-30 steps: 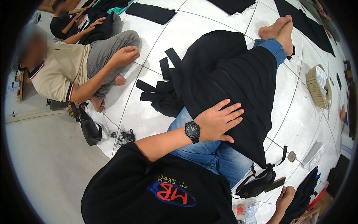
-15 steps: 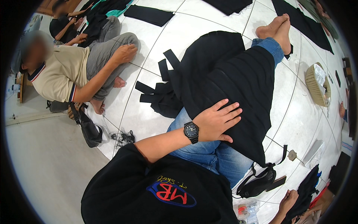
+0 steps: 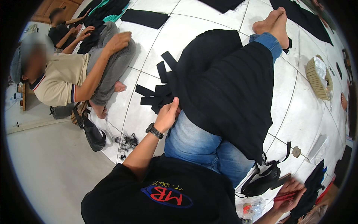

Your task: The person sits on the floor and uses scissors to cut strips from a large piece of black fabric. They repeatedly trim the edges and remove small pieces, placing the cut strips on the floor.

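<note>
A large black cloth (image 3: 223, 86) lies across my jeans-covered legs, wrinkled over the shins. Several black fabric strips (image 3: 149, 91) stick out from its left side onto the tiles. At the cloth's left edge, beside these strips, is my left hand (image 3: 167, 116), wearing a black watch. Its thumb points up and its fingers curl round the cloth edge, partly hidden. Far to the lower right, my right hand (image 3: 289, 196) is closed round a slim red thing (image 3: 286, 196), too small to name. A black pouch bag (image 3: 263, 181) lies just left of it.
On the left, a person in a beige shirt (image 3: 61, 76) sits with another person (image 3: 61, 35) behind. Black thread scraps (image 3: 127, 143) and a black bag (image 3: 93, 136) lie nearby. A woven basket (image 3: 317, 76) stands right; folded black cloth (image 3: 144, 18) lies far off. Plastic bottles (image 3: 251, 209) sit below.
My left hand has gone from lying flat on the cloth to its left edge, fingers curled there. My right hand has come further into view, with a red thing now showing in it.
</note>
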